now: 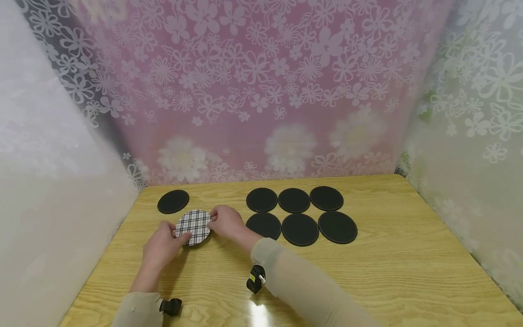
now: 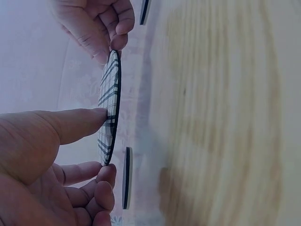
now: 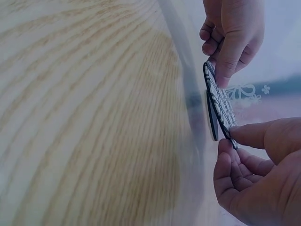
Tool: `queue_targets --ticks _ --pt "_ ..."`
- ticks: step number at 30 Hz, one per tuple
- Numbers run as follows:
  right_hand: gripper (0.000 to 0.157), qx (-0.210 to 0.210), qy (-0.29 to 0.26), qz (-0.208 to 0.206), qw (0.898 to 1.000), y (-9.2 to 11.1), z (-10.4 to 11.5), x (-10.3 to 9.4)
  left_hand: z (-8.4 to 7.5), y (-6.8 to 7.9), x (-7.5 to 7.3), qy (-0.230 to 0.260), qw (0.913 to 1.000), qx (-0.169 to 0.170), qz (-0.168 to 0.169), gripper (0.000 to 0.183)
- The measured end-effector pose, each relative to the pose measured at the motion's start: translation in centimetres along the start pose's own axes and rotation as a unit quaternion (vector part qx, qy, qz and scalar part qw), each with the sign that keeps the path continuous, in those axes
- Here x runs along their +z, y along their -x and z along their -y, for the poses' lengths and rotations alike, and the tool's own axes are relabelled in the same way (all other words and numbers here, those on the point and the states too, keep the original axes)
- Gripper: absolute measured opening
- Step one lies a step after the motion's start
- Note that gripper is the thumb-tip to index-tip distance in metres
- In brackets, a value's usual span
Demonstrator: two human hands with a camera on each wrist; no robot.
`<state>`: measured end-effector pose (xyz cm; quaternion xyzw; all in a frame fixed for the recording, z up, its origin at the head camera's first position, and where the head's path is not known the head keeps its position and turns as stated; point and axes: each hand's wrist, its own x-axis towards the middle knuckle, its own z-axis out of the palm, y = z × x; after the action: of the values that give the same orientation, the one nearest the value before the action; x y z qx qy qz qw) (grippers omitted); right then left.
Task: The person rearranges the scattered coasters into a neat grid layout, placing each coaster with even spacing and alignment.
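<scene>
Between the two hands is a round coaster with a white and black plaid face turned up and a dark underside. The left hand pinches its left edge, thumb on the plaid face and fingers beneath. On the opposite edge, the right hand pinches it between thumb and fingers. Both wrist views show the coaster edge-on, held above the table. Just behind it lies a single black round coaster, flat on the wood.
Right of the hands, several black round coasters lie in two rows, among them a front one and a back one. The right forearm reaches in front of them. A pink floral curtain hangs behind the wooden table.
</scene>
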<state>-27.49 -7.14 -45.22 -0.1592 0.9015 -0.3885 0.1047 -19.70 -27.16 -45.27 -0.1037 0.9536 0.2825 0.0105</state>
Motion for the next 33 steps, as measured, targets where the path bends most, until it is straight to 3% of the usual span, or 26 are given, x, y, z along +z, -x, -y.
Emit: queue_targets --ticks 13,33 --pt "0.029 0.002 -0.018 -0.010 1.000 0.1 -1.6 -2.5 -2.5 -1.0 0.4 -0.009 0.9996 0.026 -0.003 0.052" --pt "0.029 0.022 -0.008 -0.018 1.000 0.9 -4.6 -5.2 -5.3 -2.0 2.8 -0.004 0.9987 0.051 0.003 0.054"
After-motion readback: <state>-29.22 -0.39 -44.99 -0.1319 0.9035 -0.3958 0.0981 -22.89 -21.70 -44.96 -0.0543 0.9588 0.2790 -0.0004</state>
